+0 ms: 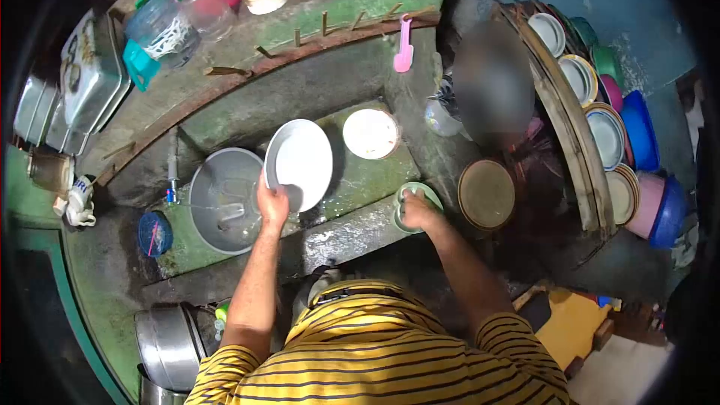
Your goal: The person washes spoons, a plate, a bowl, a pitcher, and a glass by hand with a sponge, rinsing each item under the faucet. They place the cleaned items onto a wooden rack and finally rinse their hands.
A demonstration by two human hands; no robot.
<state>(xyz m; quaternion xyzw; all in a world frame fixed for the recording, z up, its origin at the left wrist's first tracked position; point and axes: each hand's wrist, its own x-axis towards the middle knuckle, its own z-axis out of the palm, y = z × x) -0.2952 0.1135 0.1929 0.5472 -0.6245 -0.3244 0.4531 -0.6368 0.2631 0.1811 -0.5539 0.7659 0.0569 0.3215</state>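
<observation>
My left hand (272,204) grips the near left rim of a white bowl (304,161), which is tilted with its inside facing up. Beside it on the left stands a large grey basin (206,214) with water in it, under a tap (172,187). My right hand (417,208) reaches down into a small light-green bowl (433,193) at the ledge's right end. Its fingers are curled together, and whatever they hold is hidden. A white plate (371,133) lies behind, between the two hands.
A blue round container (155,234) sits left of the basin. A pink scoop (403,49) hangs on the wall above. Right of my right hand is a round brown-rimmed tray (487,195). A wooden rack (566,127) holds several plates. Steel pots (169,345) stand at lower left.
</observation>
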